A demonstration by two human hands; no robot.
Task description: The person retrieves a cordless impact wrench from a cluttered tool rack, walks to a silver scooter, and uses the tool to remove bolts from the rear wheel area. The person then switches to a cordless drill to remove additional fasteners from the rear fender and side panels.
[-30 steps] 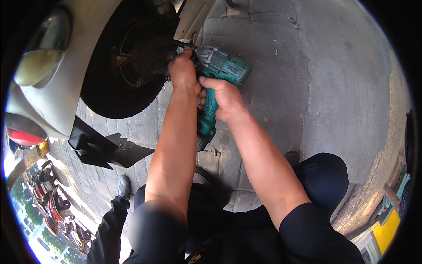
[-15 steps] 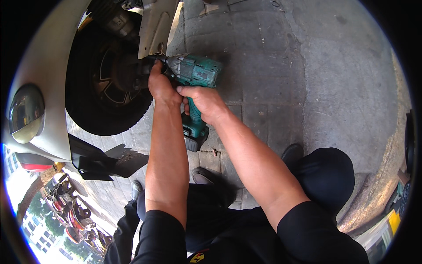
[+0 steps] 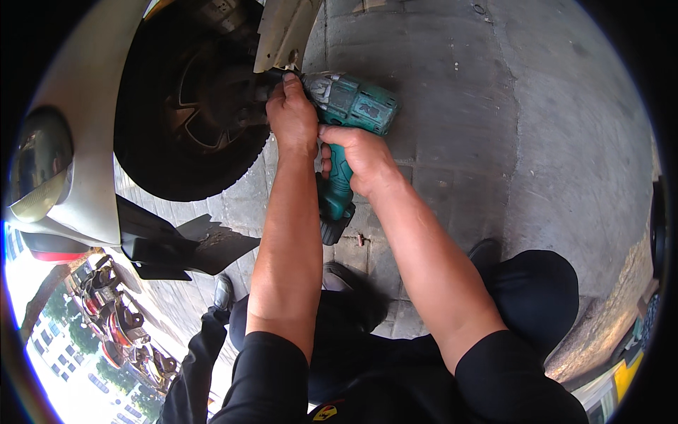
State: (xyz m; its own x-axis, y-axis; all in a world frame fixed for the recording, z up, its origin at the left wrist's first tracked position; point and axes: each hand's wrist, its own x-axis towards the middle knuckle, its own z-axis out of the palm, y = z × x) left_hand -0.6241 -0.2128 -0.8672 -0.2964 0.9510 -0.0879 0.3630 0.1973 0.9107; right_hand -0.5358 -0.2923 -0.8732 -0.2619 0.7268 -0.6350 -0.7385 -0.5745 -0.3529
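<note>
A green and black cordless impact wrench lies level beside the wheel, its nose pointing left toward the hub area. My right hand is wrapped round its handle, with the battery hanging below. My left hand is closed about the front end of the tool, thumb on top; its other fingers are mostly hidden. The nose reaches just under the lower edge of a pale metal panel, which has a hole near its corner. What the tool's tip meets is hidden behind my left hand. A black-tyred spoked wheel stands to the left.
A black mudguard juts from the silver bodywork. On the paving lies a small brownish piece. Another person's trouser leg and shoe are at lower left. Parked motorcycles stand beyond.
The whole view has shifted, so hands, tool and wheel appear farther right and slightly higher. Both hands keep their hold on the impact wrench, its nose still by the panel edge.
</note>
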